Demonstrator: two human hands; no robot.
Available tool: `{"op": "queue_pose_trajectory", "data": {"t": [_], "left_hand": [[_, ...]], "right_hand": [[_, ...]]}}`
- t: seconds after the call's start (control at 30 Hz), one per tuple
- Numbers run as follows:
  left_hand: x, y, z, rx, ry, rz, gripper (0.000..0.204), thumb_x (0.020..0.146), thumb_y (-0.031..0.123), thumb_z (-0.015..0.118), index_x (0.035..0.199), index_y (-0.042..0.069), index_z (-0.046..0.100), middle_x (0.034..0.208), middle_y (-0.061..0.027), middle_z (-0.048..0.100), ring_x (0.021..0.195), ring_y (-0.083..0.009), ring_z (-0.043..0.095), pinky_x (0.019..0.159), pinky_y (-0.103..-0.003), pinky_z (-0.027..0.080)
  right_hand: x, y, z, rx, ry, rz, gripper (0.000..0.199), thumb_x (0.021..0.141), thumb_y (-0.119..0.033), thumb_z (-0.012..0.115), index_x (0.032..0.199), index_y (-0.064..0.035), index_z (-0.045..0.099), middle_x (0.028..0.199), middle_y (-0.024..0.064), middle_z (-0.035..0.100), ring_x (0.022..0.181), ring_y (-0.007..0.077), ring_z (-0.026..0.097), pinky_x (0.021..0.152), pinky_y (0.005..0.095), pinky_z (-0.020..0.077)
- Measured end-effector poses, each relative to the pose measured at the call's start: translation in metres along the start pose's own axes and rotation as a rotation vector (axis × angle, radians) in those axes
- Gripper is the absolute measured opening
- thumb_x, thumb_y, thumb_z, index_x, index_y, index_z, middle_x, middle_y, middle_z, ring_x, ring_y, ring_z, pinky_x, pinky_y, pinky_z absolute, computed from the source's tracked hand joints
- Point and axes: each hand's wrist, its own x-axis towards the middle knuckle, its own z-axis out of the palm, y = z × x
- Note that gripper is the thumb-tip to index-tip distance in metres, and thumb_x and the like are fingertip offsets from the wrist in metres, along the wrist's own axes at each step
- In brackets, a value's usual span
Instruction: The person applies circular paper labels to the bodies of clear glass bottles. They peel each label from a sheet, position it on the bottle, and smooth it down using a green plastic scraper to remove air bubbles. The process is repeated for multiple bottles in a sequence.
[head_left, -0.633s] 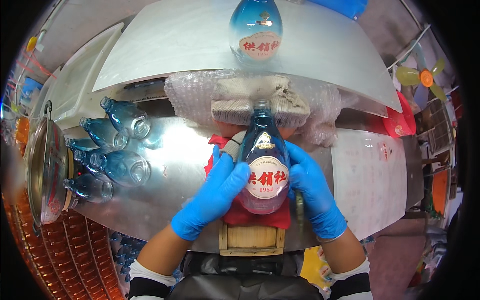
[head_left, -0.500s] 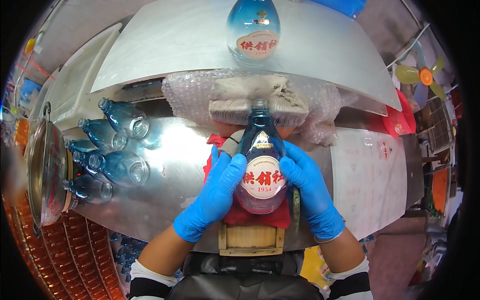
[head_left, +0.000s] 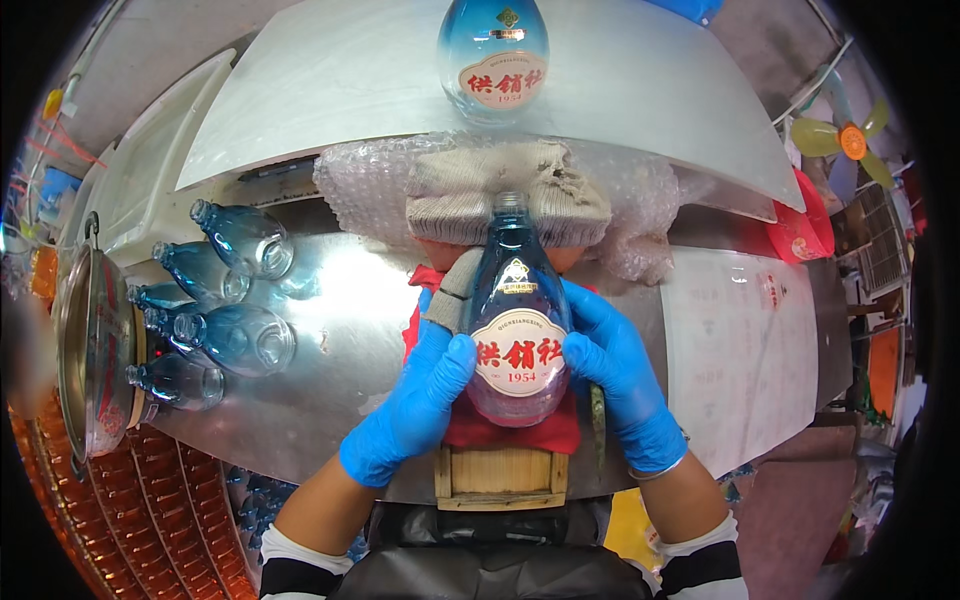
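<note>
A dark blue glass bottle (head_left: 516, 303) with a pale oval label (head_left: 520, 352) lies in front of me, its open neck pointing away. My left hand (head_left: 405, 405), in a blue glove, holds its left side, the thumb beside the label's edge. On the other side my right hand (head_left: 622, 385), gloved alike, grips it with the thumb by the label's right edge. Most fingers are hidden behind the glass. Between my left fingers and the bottle shows a grey knit cloth (head_left: 457, 288). Red cloth (head_left: 515, 433) lies under the base, and the neck rests against a ribbed grey pad (head_left: 510, 190).
Several empty blue bottles (head_left: 245, 338) lie at the left beside a metal pan (head_left: 85, 350). A blue labelled bottle (head_left: 495, 65) is on the far white board (head_left: 330, 80). Bubble wrap (head_left: 360, 185) surrounds the pad. A label sheet (head_left: 740, 350) lies right; a wooden block (head_left: 500, 475) sits nearest me.
The left thumb has slid slightly down along the bottle's side. The bottle stays between both hands in nearly the same place, while the whole view has shifted a little.
</note>
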Motion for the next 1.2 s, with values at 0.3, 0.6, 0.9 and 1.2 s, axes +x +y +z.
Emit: {"op": "queue_pose_trajectory", "data": {"t": [0.3, 0.6, 0.9, 1.2], "left_hand": [[-0.001, -0.004, -0.005, 0.059, 0.048, 0.033, 0.07, 0.091, 0.038, 0.044, 0.143, 0.004, 0.011, 0.141, -0.0145, 0.028, 0.126, -0.0239, 0.036, 0.104, -0.036, 0.031], [-0.003, 0.001, -0.003, 0.0, 0.036, 0.017, 0.061, 0.093, 0.026, 0.038, 0.142, 0.001, 0.012, 0.143, -0.0157, 0.024, 0.129, -0.0234, 0.03, 0.107, -0.033, 0.025], [-0.006, -0.001, 0.01, 0.008, 0.179, -0.06, 0.056, 0.096, 0.038, 0.033, 0.139, 0.003, 0.021, 0.133, -0.0151, 0.04, 0.118, -0.0237, 0.045, 0.101, -0.037, 0.037], [-0.007, 0.002, 0.013, 0.103, 0.27, 0.107, 0.06, 0.093, 0.034, 0.04, 0.14, 0.002, 0.022, 0.138, -0.0156, 0.034, 0.125, -0.024, 0.037, 0.108, -0.039, 0.021]], "right_hand": [[-0.005, -0.003, 0.007, -0.056, 0.098, 0.008, 0.06, 0.083, -0.026, 0.065, 0.133, -0.0034, 0.041, 0.088, -0.0024, 0.045, 0.073, 0.0041, 0.041, 0.065, 0.0165, 0.0371], [-0.01, -0.012, 0.01, 0.064, 0.05, 0.044, 0.058, 0.083, -0.02, 0.065, 0.132, -0.002, 0.041, 0.08, -0.0043, 0.04, 0.069, 0.0039, 0.039, 0.063, 0.0163, 0.0361], [0.007, -0.01, 0.021, -0.018, 0.114, -0.025, 0.046, 0.087, -0.03, 0.06, 0.12, 0.0008, 0.052, 0.083, -0.0005, 0.052, 0.071, 0.0052, 0.046, 0.064, 0.0201, 0.0405], [0.002, -0.002, 0.003, 0.039, 0.18, 0.062, 0.043, 0.091, -0.03, 0.054, 0.124, -0.0029, 0.051, 0.102, 0.0047, 0.058, 0.069, 0.0052, 0.048, 0.066, 0.0217, 0.043]]}}
